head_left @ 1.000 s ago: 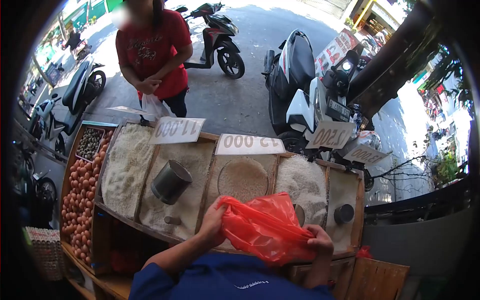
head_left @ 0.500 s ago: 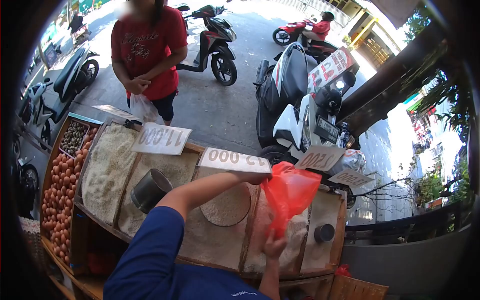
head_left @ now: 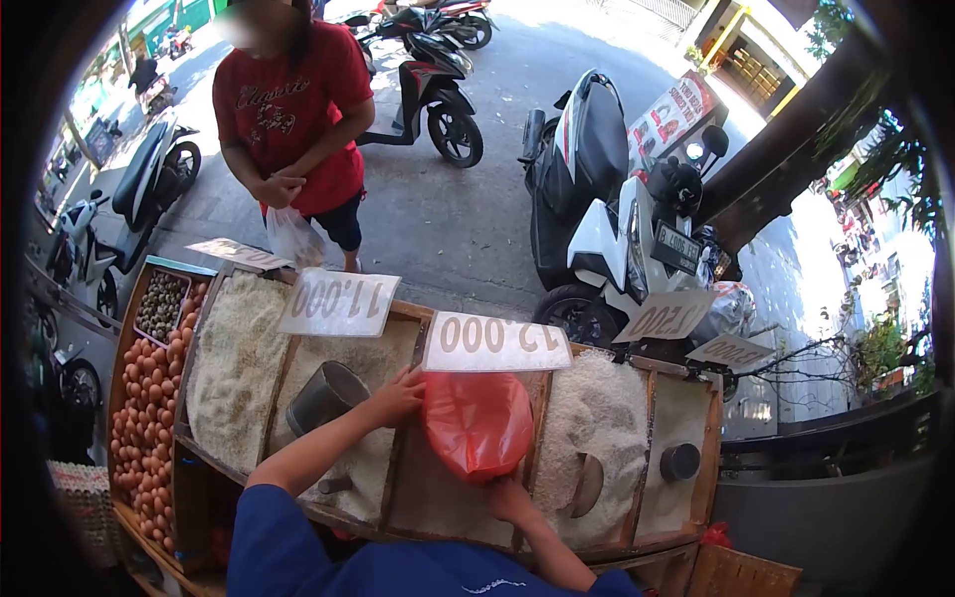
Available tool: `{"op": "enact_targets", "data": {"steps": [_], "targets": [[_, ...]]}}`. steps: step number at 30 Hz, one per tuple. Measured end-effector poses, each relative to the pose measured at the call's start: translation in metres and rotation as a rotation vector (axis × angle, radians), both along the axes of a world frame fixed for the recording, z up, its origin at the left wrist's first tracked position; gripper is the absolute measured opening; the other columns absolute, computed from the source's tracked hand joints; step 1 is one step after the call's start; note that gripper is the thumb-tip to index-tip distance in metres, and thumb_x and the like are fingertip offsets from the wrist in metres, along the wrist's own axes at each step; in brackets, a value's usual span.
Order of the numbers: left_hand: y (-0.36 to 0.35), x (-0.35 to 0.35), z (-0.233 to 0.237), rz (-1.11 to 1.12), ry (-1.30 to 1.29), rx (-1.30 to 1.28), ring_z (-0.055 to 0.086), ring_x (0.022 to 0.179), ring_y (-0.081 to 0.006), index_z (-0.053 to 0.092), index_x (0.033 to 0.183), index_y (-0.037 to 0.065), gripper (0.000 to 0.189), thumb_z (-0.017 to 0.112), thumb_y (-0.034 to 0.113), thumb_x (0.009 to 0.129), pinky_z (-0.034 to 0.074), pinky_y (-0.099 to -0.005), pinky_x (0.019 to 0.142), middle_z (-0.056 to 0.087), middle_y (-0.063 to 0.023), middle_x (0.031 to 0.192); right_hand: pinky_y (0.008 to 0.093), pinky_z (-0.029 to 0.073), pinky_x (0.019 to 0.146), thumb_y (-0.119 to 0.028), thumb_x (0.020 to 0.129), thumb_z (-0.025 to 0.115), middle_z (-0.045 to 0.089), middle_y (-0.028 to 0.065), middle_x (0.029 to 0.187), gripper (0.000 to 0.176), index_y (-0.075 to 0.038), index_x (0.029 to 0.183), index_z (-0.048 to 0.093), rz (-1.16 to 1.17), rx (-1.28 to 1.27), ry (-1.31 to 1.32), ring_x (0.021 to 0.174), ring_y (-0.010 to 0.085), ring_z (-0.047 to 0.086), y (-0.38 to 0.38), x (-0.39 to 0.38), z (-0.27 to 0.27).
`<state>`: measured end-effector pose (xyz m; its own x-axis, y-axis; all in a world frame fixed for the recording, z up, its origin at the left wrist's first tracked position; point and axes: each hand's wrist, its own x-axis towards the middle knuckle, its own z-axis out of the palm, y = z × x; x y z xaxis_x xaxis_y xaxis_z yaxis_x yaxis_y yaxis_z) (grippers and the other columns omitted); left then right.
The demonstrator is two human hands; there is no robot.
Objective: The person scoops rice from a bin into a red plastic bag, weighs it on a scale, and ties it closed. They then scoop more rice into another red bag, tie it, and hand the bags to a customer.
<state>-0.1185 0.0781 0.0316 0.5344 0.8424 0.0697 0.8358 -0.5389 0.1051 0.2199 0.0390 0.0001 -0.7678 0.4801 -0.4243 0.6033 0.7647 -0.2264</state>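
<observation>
A red plastic bag (head_left: pixel 479 423) sits rounded and taut over the middle rice compartment, just below the price sign (head_left: pixel 497 343) marked 12.000. My left hand (head_left: pixel 400 396) grips the bag's upper left edge, its fingertips partly hidden. At the lower right of the bag, my right hand (head_left: pixel 510 499) has its fingers closed on the plastic, partly tucked underneath. What fills out the bag cannot be seen. A metal measuring can (head_left: pixel 326 398) lies tilted in the rice, left of my left hand. To the right, a curved scoop (head_left: pixel 589 486) is sunk in heaped rice (head_left: pixel 597 408).
Brown eggs (head_left: pixel 144 438) and small speckled eggs (head_left: pixel 161 303) fill the left end of the wooden stall. A dark can (head_left: pixel 680 462) stands in the right compartment. Across the stall, a person in a red shirt (head_left: pixel 288 109) holds a clear bag (head_left: pixel 293 237). Scooters (head_left: pixel 597 199) are parked beyond.
The bag has moved left and down and now looks rounded, covering where a round rice container showed. My left hand has come down to its left side; my right hand moved left with it.
</observation>
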Motion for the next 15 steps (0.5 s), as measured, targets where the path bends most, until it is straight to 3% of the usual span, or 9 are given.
{"op": "enact_targets", "data": {"steps": [1,3,5,6,7,9,12,13,15], "targets": [[0.004,0.003,-0.009,0.021,-0.101,-0.02,0.054,0.113,-0.0282,0.057,0.118,0.013,0.045,0.067,0.017,0.075,0.043,-0.0385,0.094,0.059,-0.014,0.116,0.0414,0.041,0.095,-0.031,0.088,0.049,0.059,0.017,0.113,0.039,-0.006,0.116,0.058,0.012,-0.002,-0.001,0.108,0.0309,0.055,0.012,0.002,0.005],[0.02,-0.001,-0.014,0.049,-0.196,-0.022,0.055,0.112,-0.0298,0.057,0.118,0.012,0.045,0.067,0.016,0.074,0.043,-0.039,0.094,0.059,-0.0145,0.116,0.0414,0.043,0.094,-0.024,0.084,0.055,0.061,0.0162,0.111,0.04,-0.006,0.12,0.054,-0.768,-0.509,0.03,0.112,0.0311,0.054,0.054,-0.004,0.031],[0.04,-0.003,-0.006,0.272,-0.789,-0.384,0.051,0.116,-0.0312,0.055,0.119,0.009,0.047,0.068,0.018,0.075,0.041,-0.0395,0.096,0.057,-0.0149,0.119,0.0408,0.044,0.093,-0.021,0.081,0.059,0.06,0.0167,0.111,0.045,-0.007,0.123,0.05,-0.89,-0.512,0.253,0.113,0.0318,0.053,0.076,0.006,0.058],[0.049,-0.006,0.003,0.255,-0.791,-0.383,0.051,0.116,-0.0312,0.055,0.119,0.009,0.047,0.068,0.018,0.075,0.041,-0.0395,0.096,0.057,-0.0149,0.119,0.0402,0.045,0.092,-0.018,0.078,0.063,0.059,0.0172,0.111,0.052,-0.007,0.126,0.047,-1.009,-0.509,0.478,0.114,0.0326,0.053,0.083,0.01,0.072],[0.054,-0.007,0.033,0.124,-0.84,-0.482,0.049,0.118,-0.031,0.054,0.121,0.008,0.047,0.067,0.016,0.076,0.04,-0.0389,0.098,0.054,-0.0154,0.123,0.0402,0.045,0.092,-0.018,0.078,0.063,0.059,0.0172,0.111,0.052,-0.007,0.126,0.047,-1.023,-0.496,0.482,0.114,0.0326,0.053,0.087,0.007,0.085],[0.064,-0.008,0.041,-0.094,-0.815,-0.622,0.047,0.119,-0.0292,0.051,0.124,0.005,0.054,0.071,0.017,0.075,0.038,-0.0373,0.099,0.052,-0.0172,0.126,0.0399,0.041,0.096,-0.016,0.071,0.07,0.053,0.0188,0.119,0.07,-0.006,0.132,0.038,-0.644,-0.551,0.643,0.119,0.0337,0.047,0.086,-0.003,0.101],[0.08,0.006,0.055,-0.254,-0.642,-0.551,0.045,0.12,-0.0273,0.045,0.128,0.005,0.09,0.087,0.025,0.051,0.037,-0.0359,0.102,0.05,-0.0154,0.128,0.0401,0.032,0.104,-0.019,0.064,0.077,0.039,0.0195,0.133,0.086,-0.001,0.135,0.031,-0.363,-0.376,0.837,0.126,0.0333,0.038,0.084,-0.008,0.05],[0.083,0.005,0.042,-0.376,-0.747,-0.655,0.044,0.121,-0.0284,0.04,0.132,0.006,0.084,0.083,0.022,0.061,0.036,-0.0385,0.103,0.046,-0.014,0.133,0.041,0.029,0.107,-0.024,0.062,0.079,0.035,0.0207,0.137,0.092,0.0,0.136,0.03,-0.285,-0.218,0.798,0.13,0.0349,0.032,0.09,-0.014,0.045],[0.088,0.009,0.05,-0.435,-0.678,-0.711,0.044,0.121,-0.0289,0.039,0.132,0.006,0.086,0.083,0.024,0.061,0.035,-0.039,0.103,0.045,-0.0147,0.133,0.0414,0.025,0.108,-0.03,0.06,0.082,0.031,0.0215,0.139,0.101,0.001,0.138,0.026,-0.399,-0.191,1.031,0.13,0.035,0.031,0.087,-0.031,0.092]]}}
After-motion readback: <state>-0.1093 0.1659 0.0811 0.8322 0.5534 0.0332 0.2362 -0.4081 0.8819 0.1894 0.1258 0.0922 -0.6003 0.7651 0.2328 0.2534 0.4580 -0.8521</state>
